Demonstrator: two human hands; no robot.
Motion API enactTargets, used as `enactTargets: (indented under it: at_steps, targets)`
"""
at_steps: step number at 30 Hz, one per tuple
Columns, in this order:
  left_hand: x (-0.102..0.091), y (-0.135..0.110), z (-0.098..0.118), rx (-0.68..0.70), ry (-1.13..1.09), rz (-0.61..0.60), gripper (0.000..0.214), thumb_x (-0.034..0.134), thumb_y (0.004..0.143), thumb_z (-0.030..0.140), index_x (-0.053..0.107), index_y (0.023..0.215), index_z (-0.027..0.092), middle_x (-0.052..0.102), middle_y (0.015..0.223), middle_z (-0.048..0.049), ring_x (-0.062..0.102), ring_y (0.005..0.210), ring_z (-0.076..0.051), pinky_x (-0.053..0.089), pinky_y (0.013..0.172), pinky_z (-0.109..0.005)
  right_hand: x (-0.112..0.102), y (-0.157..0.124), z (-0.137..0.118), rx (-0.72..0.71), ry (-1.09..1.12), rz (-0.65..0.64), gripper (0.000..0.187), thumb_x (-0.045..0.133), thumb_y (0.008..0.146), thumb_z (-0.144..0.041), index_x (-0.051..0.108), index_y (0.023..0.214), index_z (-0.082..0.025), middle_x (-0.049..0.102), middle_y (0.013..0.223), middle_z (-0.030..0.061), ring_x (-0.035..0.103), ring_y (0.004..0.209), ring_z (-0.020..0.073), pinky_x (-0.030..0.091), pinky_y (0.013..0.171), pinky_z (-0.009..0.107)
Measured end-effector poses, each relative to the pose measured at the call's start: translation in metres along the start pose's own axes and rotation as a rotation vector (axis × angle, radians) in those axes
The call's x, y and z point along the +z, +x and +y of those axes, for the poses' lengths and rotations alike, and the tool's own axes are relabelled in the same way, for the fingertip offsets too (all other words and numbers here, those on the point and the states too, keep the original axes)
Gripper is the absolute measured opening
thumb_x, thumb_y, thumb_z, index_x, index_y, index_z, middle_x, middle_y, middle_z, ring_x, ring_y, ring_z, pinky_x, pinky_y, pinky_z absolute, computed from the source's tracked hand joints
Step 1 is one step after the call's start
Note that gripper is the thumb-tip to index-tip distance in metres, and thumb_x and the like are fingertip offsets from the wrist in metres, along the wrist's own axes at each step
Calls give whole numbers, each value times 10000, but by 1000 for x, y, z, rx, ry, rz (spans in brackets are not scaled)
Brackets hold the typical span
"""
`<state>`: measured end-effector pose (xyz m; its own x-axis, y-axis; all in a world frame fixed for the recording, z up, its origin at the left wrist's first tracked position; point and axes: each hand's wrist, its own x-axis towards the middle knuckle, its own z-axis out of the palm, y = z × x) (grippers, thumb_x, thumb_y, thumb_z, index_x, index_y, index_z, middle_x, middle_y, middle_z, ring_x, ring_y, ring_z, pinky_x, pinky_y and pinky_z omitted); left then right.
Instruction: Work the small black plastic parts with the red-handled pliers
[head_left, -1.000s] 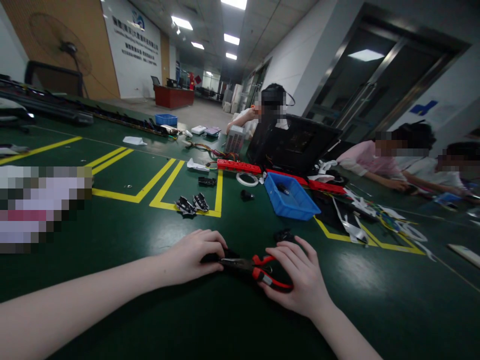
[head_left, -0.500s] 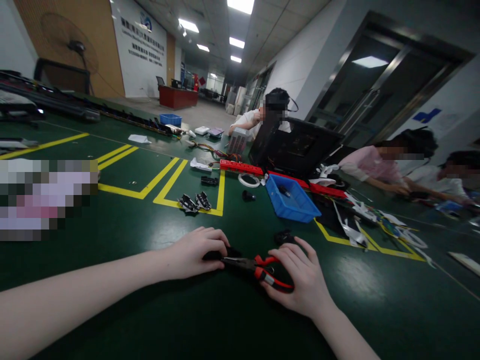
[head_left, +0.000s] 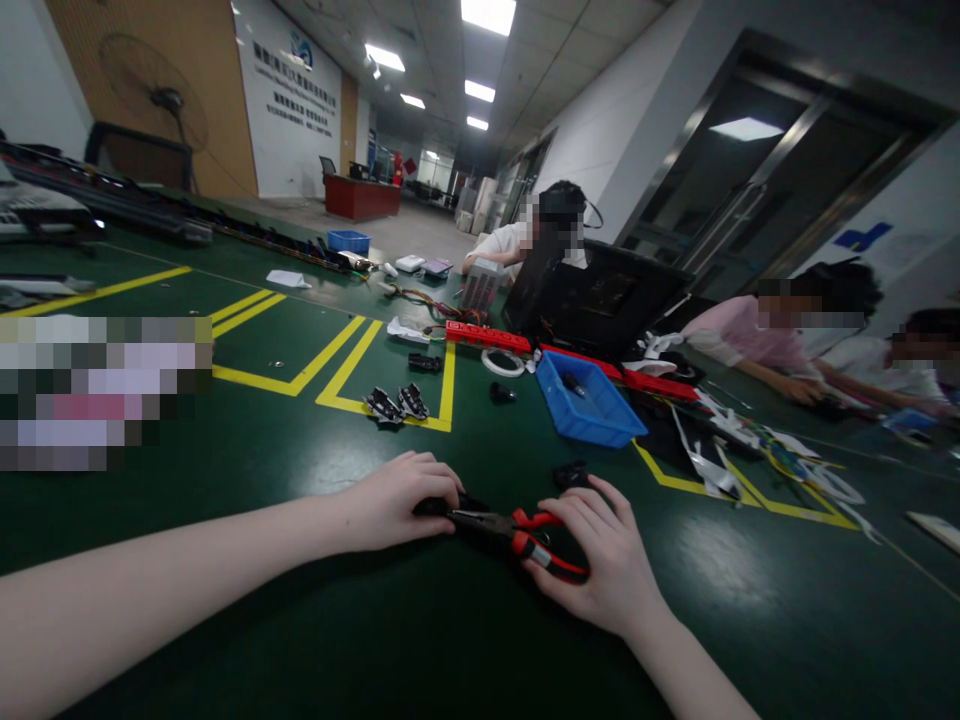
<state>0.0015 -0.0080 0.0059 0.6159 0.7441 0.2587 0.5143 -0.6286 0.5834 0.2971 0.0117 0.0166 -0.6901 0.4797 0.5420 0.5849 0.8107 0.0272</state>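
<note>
My right hand [head_left: 600,545] is closed around the red handles of a pair of long-nose pliers [head_left: 525,535], whose jaws point left. At the tips of the jaws, my left hand [head_left: 409,500] grips a small black part [head_left: 433,507], mostly hidden by the fingers. Whether the jaws bite on that part I cannot tell. Just beyond my right fingers lies another black piece [head_left: 571,474] on the green table [head_left: 420,640].
A blue bin [head_left: 592,405] with a dark item inside stands ahead. Black-and-silver pieces [head_left: 397,402], a dark part [head_left: 502,392] and a red power strip [head_left: 487,336] lie farther off. Cables [head_left: 802,465] lie at right. Several people sit across the table.
The view has shifted slightly, so the background sits a little lower and to the right. Both hands keep nearly the same pose, with the pliers still at the black part.
</note>
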Motion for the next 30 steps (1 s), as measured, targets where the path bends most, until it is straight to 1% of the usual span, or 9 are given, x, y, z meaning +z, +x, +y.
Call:
enactTargets:
  at_steps: [8,14,20,30]
  targets:
    - [1,0,-1,0,1,-3,92,671,890,202,633,971,182,666,1161,-60,614,1049,-235,467,903,-397,2,0,1,-39,-38,30,415,684,749,-398,601,1107,-205,730,965,40,658,929,247,349,1044,491]
    - [1,-1,-2,-34,-30,12,99,681,884,209,635,970,194,623,1212,-55,600,1103,-234,458,940,-400,2,2,1,-45,-50,52,423,690,753,-398,602,1118,-205,735,967,45,663,936,250,346,1049,489]
    - [-1,0,-1,-55,-75,-8,78,667,897,236,645,952,184,645,1134,-56,608,1052,-227,465,915,-390,2,0,1,-38,-53,54,437,694,748,-404,603,1127,-206,736,980,50,666,949,259,352,1045,493]
    - [-1,0,0,-65,-77,-19,86,657,899,248,637,961,192,632,1149,-62,589,1066,-237,454,919,-399,2,2,-1,-38,-49,95,451,692,753,-403,602,1147,-203,729,986,57,659,955,256,371,1031,476]
